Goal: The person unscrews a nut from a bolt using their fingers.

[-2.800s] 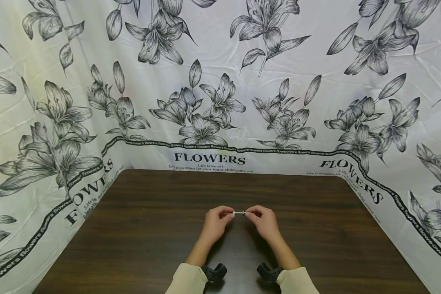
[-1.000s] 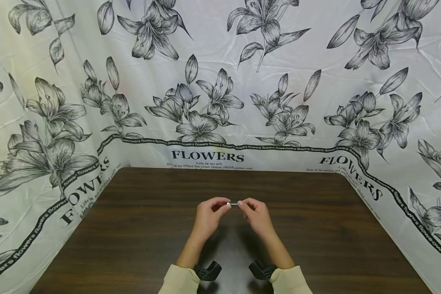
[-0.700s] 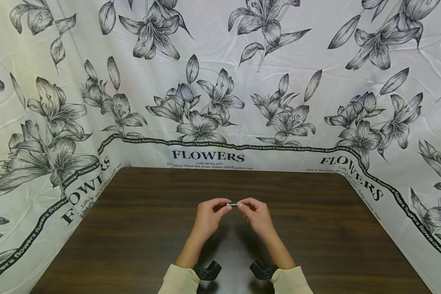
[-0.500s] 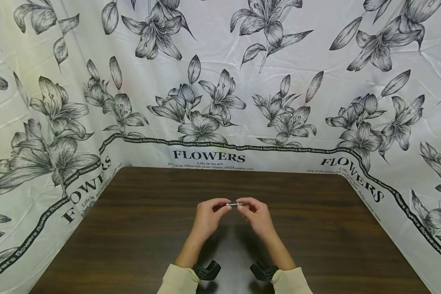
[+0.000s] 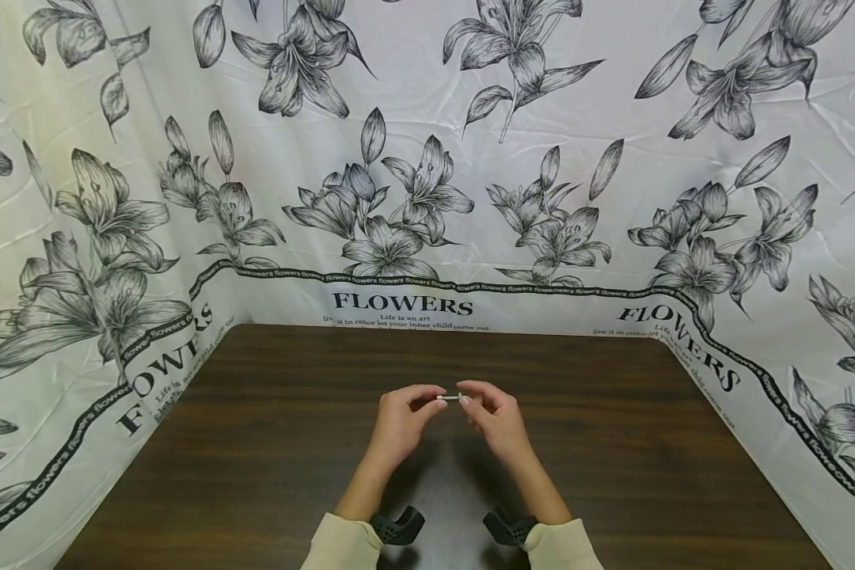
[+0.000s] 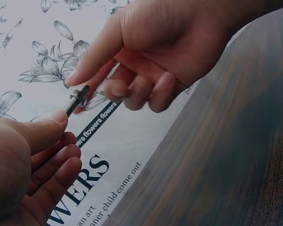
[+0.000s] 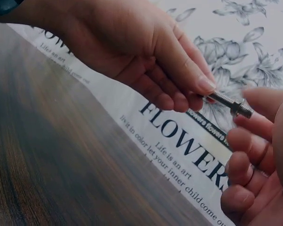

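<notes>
A silvery threaded bolt (image 5: 449,397) spans the space between the two hands, above the table. My left hand (image 5: 399,419) pinches its left end between thumb and fingers, which hide that end. Near the bolt's other end sits a flanged nut (image 7: 237,108), with a short bit of thread showing past it. My right hand (image 5: 497,416) has its thumb (image 6: 87,68) and index finger on either side of the nut, slightly spread, with a gap showing. Whether a fingertip touches the nut I cannot tell. The right hand's other fingers are loosely bent.
A dark wooden table (image 5: 292,475) lies beneath the hands. A white cloth (image 5: 413,190) printed with flowers hangs behind it and along its sides. Black devices (image 5: 399,526) are worn on both wrists.
Both hands have risen and shifted slightly left since the earliest frame. The right thumb and index finger, closer around the bolt a second ago, are now parted and the nut shows between them.
</notes>
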Demonstrator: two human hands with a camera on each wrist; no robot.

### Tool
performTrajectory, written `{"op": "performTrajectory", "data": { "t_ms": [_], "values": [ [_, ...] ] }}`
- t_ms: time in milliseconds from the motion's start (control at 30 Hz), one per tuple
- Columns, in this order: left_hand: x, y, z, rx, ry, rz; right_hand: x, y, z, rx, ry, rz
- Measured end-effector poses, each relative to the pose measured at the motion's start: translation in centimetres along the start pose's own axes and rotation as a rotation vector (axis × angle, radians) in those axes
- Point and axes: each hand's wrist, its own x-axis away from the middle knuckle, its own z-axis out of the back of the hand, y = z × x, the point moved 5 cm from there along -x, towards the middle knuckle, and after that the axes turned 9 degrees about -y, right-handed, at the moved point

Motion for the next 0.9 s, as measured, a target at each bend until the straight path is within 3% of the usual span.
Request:
{"op": "performTrajectory", "data": {
  "t_ms": [200,400,567,900],
  "values": [
    [0.1,0.1,-0.1,0.005,-0.007,-0.01,0.0,0.4,0.0,0.053,0.001,-0.131],
    [0.1,0.2,-0.6,0.005,-0.03,-0.034,0.1,0.7,0.0,0.026,-0.012,-0.17],
    [0.1,0.1,-0.5,0.005,-0.021,-0.024,0.1,1.0,0.0,-0.055,-0.002,-0.166],
    [0.1,0.1,-0.3,-0.007,-0.008,-0.013,0.1,1.0,0.0,-0.111,-0.025,-0.059]
  ]
}}
